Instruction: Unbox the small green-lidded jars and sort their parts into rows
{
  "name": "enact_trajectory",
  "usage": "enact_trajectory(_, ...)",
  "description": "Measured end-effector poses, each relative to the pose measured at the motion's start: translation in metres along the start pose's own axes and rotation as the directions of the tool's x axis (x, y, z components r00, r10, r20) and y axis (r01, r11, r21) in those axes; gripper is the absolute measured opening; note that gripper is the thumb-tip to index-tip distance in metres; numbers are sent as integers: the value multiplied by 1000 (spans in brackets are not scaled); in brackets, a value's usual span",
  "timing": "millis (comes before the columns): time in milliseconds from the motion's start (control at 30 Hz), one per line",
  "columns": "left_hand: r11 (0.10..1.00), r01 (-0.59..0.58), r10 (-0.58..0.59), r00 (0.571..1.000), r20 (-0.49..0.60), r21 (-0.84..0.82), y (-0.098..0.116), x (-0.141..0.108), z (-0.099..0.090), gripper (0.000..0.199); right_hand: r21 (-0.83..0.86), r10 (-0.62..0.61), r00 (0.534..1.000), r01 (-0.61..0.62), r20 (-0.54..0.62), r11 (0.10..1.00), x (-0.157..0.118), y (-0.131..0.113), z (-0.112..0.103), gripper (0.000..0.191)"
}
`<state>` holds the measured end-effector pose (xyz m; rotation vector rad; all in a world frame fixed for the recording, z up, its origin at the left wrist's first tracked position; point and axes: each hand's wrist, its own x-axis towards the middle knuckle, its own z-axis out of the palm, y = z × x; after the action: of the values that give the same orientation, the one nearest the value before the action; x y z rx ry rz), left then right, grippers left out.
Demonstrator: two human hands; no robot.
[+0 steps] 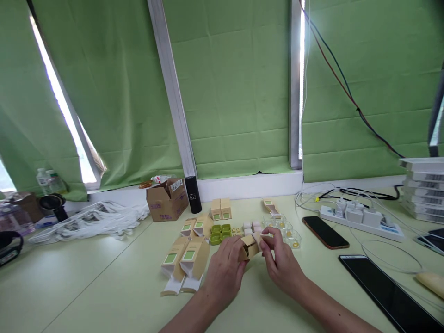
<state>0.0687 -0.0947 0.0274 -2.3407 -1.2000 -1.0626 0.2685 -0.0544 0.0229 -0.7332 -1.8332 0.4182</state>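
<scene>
**Pale green desk (104, 282), one open carton (250, 246)**

Over the desk's middle, our left hand (226, 266) curls round the carton; our right hand (282, 261) pinches its flap between thumb and fingers. Four labelled boxes (194, 254) and four green cups (215, 237) sit to the left, two upright boxes (221, 209) nearer the far edge, two phones (325, 232) toward the right edge.

Likely an office or packing room: power strip (360, 223), phones (326, 232), small cartons (194, 254), green blinds (229, 92).
</scene>
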Motion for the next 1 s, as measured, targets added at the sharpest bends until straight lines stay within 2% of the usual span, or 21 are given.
enact_trajectory(100,1000,16,-16,1000,22,-4,-1,0,1,43,-23,-31,999,30,-43,999,1,5,0,19)
enact_trajectory(167,1000,24,-24,999,33,-3,-1,0,1,46,-82,-102,991,95,-85,992,2,9,0,26)
enact_trajectory(333,999,43,-42,997,63,-8,1,0,-1,56,-188,-343,926,312,-158,931,7,11,-6,33)
enact_trajectory(467,999,52,-51,995,89,-9,2,0,-1,65,-190,-437,887,408,-148,893,7,10,-8,41)
enact_trajectory(700,999,45,-45,998,50,-1,1,-1,1,68,-193,-498,862,475,-97,859,7,19,-6,57)
enact_trajectory(867,999,53,-53,998,44,2,0,-2,1,68,-246,-451,893,435,-11,866,8,17,-8,48)
enact_trajectory(1000,997,80,-79,996,47,-22,-3,-4,3,70,-252,-435,900,415,-27,874,6,13,-8,40)
